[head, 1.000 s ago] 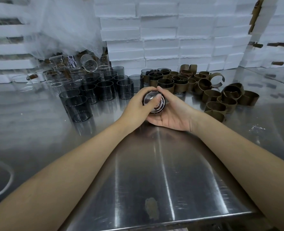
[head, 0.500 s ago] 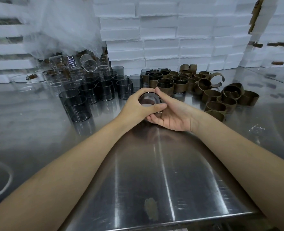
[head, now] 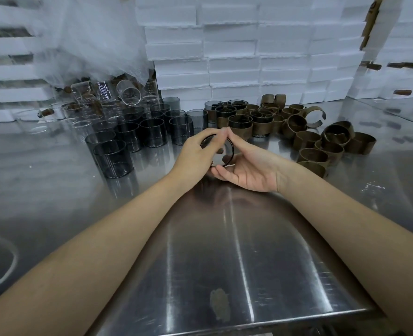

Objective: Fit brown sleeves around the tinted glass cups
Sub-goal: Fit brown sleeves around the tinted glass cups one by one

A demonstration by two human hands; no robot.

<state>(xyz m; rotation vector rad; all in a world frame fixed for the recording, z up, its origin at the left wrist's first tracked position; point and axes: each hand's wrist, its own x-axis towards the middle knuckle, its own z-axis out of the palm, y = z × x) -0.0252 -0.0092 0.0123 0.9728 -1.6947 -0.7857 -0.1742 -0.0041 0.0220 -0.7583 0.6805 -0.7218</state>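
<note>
While the left hand (head: 194, 151) curls its fingers over the upper left side of a tinted glass cup (head: 226, 151), the right hand (head: 247, 169) lies palm up on the other side. The right hand's fingers sit under the cup and its thumb reaches up over the top, so both hands grip the same cup. Their tips touch just above it, a little above the middle of the frame.

The cup is smoky grey, short and straight-walled. It is tipped so its mouth faces the camera, with a dark rim showing along its right edge. The hands cover its wall, so I cannot tell whether a sleeve sits on it.

Just left of the hands stand the bare tinted cups (head: 128, 139), upright and packed close, in the same grey glass. Directly behind the hands are the sleeved cups (head: 240, 126), each with a brown band round its wall and dark glass showing above it. To the right the loose brown sleeves (head: 321, 145) lie scattered, some as closed rings and one sprung open into a C.

Farther back at upper left are clear glasses (head: 128, 93), some of them tipped over, under a crumpled plastic sheet (head: 98, 37). Everything rests on a steel table (head: 224, 251). White foam boxes (head: 234, 44) are stacked along its far edge.
</note>
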